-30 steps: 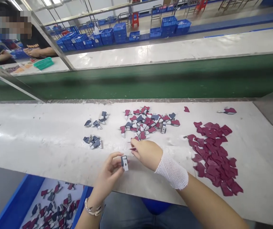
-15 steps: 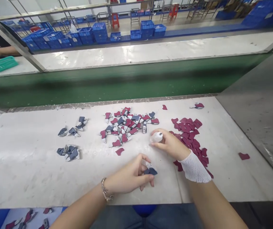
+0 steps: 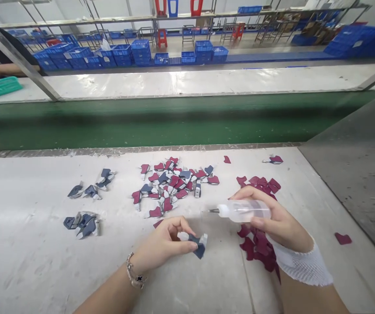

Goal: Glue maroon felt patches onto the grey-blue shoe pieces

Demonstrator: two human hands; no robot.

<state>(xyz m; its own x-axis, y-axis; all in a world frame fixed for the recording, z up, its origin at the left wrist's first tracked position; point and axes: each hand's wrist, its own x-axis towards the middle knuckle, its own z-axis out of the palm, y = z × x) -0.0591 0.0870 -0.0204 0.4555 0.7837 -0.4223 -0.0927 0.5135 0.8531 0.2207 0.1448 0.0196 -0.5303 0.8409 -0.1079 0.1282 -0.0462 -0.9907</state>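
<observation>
Between the thumb and fingers of my left hand (image 3: pixel 166 240) is a small dark blue and white plastic part (image 3: pixel 197 246), held just above the table. My right hand (image 3: pixel 277 216) grips a clear squeeze bottle (image 3: pixel 248 210) with a white cap and a thin metal tip. The bottle lies almost level, its tip pointing left, above and a little right of the part and apart from it. Beneath my right hand spreads a pile of maroon flat pieces (image 3: pixel 261 244), partly covered by the hand. Beyond my left hand lies a heap of maroon, blue and white parts (image 3: pixel 174 181).
Two small groups of blue-grey parts, one nearer (image 3: pixel 84 224) and one farther (image 3: pixel 92 189), lie at left. A single maroon piece (image 3: pixel 342 238) rests at right beside a metal panel (image 3: pixel 364 174). Across the green divider (image 3: pixel 174 120), a person's arm (image 3: pixel 7 69) is near a green basket (image 3: pixel 0 86).
My right hand has turned the bottle from nearly end-on to level, tip leftward. My left hand has turned the blue and white part over between its fingers. The view has tilted slightly upward.
</observation>
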